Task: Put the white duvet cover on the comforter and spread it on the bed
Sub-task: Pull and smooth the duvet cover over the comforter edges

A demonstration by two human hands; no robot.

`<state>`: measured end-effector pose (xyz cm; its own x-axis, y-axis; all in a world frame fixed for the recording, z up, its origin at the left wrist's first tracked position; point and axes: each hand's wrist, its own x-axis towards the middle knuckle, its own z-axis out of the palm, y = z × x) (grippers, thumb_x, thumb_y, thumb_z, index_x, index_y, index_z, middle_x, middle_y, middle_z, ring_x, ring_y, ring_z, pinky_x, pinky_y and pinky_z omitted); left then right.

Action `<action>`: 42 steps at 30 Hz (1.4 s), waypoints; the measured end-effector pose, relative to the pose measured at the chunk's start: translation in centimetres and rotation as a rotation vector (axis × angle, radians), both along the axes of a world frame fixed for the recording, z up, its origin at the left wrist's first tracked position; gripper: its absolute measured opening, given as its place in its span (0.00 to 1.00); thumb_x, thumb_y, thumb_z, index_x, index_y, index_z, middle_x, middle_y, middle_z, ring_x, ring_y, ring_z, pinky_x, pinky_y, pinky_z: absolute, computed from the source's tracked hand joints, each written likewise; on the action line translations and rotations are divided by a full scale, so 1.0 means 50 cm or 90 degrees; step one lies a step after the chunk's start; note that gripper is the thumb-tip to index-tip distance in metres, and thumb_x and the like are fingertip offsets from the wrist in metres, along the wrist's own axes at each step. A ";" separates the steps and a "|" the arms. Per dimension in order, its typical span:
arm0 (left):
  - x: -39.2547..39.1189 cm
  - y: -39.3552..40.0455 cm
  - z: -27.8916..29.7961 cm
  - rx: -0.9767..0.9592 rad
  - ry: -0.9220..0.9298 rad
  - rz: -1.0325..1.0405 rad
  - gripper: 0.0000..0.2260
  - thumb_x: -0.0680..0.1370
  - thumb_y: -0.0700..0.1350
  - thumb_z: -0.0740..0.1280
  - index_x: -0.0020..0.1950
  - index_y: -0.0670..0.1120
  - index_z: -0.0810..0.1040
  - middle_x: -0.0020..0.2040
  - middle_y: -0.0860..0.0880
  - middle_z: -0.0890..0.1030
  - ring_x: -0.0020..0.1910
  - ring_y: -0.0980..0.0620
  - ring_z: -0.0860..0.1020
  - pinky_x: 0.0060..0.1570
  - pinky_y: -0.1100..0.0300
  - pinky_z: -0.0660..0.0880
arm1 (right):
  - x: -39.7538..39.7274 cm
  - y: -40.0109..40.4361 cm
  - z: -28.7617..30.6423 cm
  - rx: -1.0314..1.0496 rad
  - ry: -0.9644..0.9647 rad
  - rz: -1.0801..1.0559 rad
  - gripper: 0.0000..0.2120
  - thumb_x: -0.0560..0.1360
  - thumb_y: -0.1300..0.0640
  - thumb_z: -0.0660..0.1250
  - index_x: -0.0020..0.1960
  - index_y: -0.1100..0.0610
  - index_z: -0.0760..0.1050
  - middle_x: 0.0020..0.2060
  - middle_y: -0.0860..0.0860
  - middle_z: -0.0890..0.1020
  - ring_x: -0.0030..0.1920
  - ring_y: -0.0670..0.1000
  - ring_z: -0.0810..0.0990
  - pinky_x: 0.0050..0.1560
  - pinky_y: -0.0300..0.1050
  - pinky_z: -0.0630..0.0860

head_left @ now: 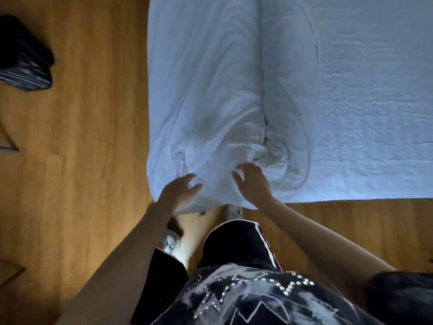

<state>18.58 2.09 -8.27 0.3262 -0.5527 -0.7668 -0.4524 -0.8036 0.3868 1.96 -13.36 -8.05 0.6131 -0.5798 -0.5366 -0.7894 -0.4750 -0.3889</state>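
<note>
Head view only, looking down past a dark patterned shirt (246, 299) to the near-left corner of the bed (375, 113). Duvet cover (210, 90) with comforter apparently bundled inside, lying as a long white roll along the bed's left edge, long axis running from the near edge away toward the far edge, a lengthwise fold (266, 127) down its middle. Near end of the roll bunched and overhanging the bed's near-left corner, directly ahead of both hands. Left hand (179, 190) at the corner's outer side, fingers spread and relaxed, tips touching or just short of the fabric, holding nothing. Right hand (251, 179) a little further onto the bed, lying on the bunched end just beside the fold, fingers slightly curled over the cloth but not plainly pinching; grip hard to tell. Right hand nearer the fold, left nearer the hanging corner. Rest of the bed to the right covered by a wrinkled sheet (375, 66). Likely next: seizing the near end with both hands and spreading rightward across the bed. Wooden floor (93, 113) around; dark bundle (23, 57) well apart at the far left.
</note>
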 end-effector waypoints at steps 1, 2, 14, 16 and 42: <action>0.009 0.023 0.025 -0.004 0.006 -0.005 0.23 0.82 0.56 0.59 0.75 0.51 0.65 0.69 0.48 0.74 0.64 0.47 0.74 0.60 0.57 0.69 | 0.008 0.033 0.028 0.016 0.048 0.070 0.20 0.82 0.45 0.55 0.68 0.56 0.69 0.66 0.55 0.73 0.67 0.56 0.69 0.64 0.49 0.66; 0.021 0.049 0.046 -0.013 0.004 -0.007 0.22 0.82 0.55 0.59 0.75 0.51 0.66 0.68 0.48 0.75 0.64 0.48 0.74 0.59 0.58 0.69 | 0.024 0.065 0.055 0.035 0.109 0.159 0.21 0.82 0.44 0.54 0.69 0.55 0.69 0.66 0.56 0.73 0.67 0.57 0.69 0.64 0.49 0.66; 0.464 0.334 0.264 -0.047 -0.097 -0.296 0.23 0.83 0.54 0.56 0.77 0.48 0.61 0.73 0.46 0.68 0.71 0.46 0.66 0.66 0.53 0.67 | 0.487 0.317 0.298 -0.048 0.132 0.366 0.21 0.82 0.45 0.54 0.70 0.55 0.67 0.61 0.54 0.76 0.62 0.56 0.74 0.60 0.51 0.71; 0.543 0.355 0.282 -0.056 -0.104 -0.321 0.23 0.83 0.54 0.56 0.76 0.48 0.62 0.72 0.46 0.70 0.69 0.46 0.68 0.64 0.53 0.68 | 0.566 0.337 0.307 -0.022 0.097 0.293 0.20 0.82 0.46 0.54 0.69 0.54 0.67 0.61 0.53 0.76 0.62 0.55 0.74 0.60 0.51 0.72; 1.629 -0.269 0.255 -0.016 -0.093 -0.220 0.23 0.83 0.54 0.56 0.77 0.49 0.62 0.75 0.50 0.67 0.70 0.48 0.69 0.59 0.56 0.69 | 1.543 -0.248 0.213 0.173 0.102 0.014 0.16 0.80 0.49 0.57 0.64 0.55 0.72 0.58 0.53 0.79 0.56 0.55 0.76 0.49 0.46 0.71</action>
<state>100.03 -11.34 4.50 0.2224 -0.6676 -0.7106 -0.7467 -0.5852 0.3161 79.10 -25.74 2.58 0.5185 -0.3896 -0.7612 -0.8419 -0.3880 -0.3749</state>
